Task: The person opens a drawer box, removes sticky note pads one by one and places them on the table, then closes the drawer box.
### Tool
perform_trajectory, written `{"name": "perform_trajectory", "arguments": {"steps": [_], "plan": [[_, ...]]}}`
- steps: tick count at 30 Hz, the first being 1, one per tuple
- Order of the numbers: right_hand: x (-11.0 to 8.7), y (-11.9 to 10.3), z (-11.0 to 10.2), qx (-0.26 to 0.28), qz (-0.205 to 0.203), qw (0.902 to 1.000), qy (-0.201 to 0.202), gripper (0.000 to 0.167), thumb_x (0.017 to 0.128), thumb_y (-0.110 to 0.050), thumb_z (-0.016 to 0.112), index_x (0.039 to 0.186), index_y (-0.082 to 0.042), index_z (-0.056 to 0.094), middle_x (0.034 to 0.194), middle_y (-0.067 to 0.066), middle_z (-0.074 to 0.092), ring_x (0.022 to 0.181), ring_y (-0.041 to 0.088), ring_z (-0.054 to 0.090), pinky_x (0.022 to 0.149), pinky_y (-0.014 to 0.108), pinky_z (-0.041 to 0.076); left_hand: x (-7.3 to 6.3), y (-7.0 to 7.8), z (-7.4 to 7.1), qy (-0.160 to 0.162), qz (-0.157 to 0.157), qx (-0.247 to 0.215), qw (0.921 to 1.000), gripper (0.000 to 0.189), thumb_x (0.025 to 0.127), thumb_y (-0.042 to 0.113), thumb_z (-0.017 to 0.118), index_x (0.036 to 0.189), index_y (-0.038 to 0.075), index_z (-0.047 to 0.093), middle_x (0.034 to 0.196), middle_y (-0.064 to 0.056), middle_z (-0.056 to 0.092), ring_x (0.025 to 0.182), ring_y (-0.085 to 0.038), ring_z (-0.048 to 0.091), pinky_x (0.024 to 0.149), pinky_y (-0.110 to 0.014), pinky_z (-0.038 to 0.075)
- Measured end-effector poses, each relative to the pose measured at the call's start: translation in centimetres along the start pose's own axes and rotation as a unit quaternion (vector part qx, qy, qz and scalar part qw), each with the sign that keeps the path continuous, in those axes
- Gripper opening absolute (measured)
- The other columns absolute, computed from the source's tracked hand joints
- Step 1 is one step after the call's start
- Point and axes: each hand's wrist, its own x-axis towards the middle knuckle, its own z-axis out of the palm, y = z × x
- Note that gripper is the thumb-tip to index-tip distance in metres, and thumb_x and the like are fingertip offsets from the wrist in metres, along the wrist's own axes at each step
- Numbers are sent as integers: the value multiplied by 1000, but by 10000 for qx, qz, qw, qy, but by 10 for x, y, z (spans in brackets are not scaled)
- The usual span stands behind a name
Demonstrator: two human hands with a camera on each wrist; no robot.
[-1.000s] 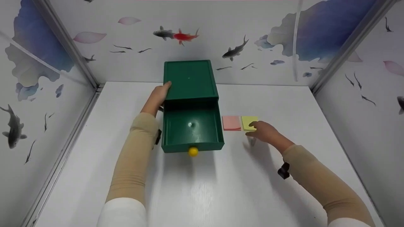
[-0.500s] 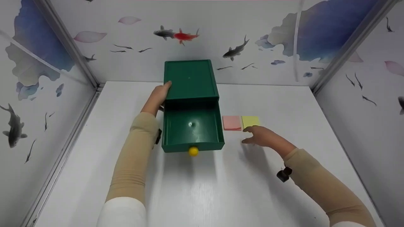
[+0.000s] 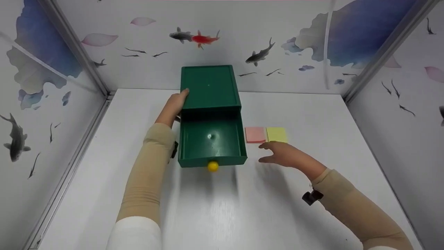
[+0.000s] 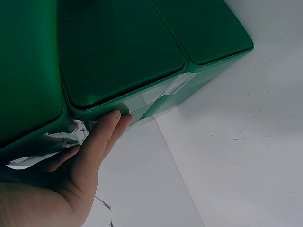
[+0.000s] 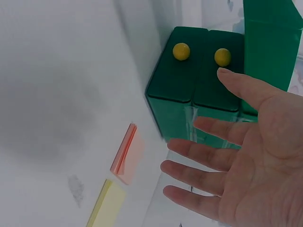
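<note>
Okay, the right hand (image 3: pixel 286 154) is out over the table (image 3: pixel 222 211), fingers and thumb spread wide, nothing in its grasp. It's easily the nearer hand to the pads lying flat side by side: the pink pad (image 3: pixel 255 134) sits beyond and left of its fingertips, the yellow pad (image 3: pixel 276 132) just beyond the hand. Both look squarish, no clear long axis; their row points left, to the green cabinet (image 3: pixel 210 86), where the top drawer (image 3: pixel 208 149) stands pulled out. Across there, the left hand (image 3: pixel 174 105) presses the cabinet's left side, fingers nearly straight, thumb along the top edge.
</note>
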Motion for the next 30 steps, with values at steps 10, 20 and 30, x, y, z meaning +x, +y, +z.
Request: {"name": "perform_trajectory", "arguments": {"steps": [10,20,30], "plan": [[-16,-29,-2,-15,-626,9980,-39,59,91,-37,70,137,-5,54,137,9,55,128,30,48,103,50,40,-2,1,0,-33,33,-49,10000,75,99,58,28,144,0,39,120,-24,56,100,-35,60,85,-50,51],[-27,-45,-2,-5,-706,9975,102,67,90,-45,69,142,-8,49,140,10,53,129,29,47,102,51,40,-1,1,1,16,28,-79,10000,74,99,59,29,142,1,42,117,-22,57,93,-32,61,85,-49,50],[-33,-65,-1,-73,-841,9944,636,72,90,-53,65,146,-13,44,134,8,58,122,28,54,97,50,45,-1,0,0,-22,-39,-37,10000,75,99,59,29,145,0,39,122,-23,55,100,-35,59,86,-50,50]]}}
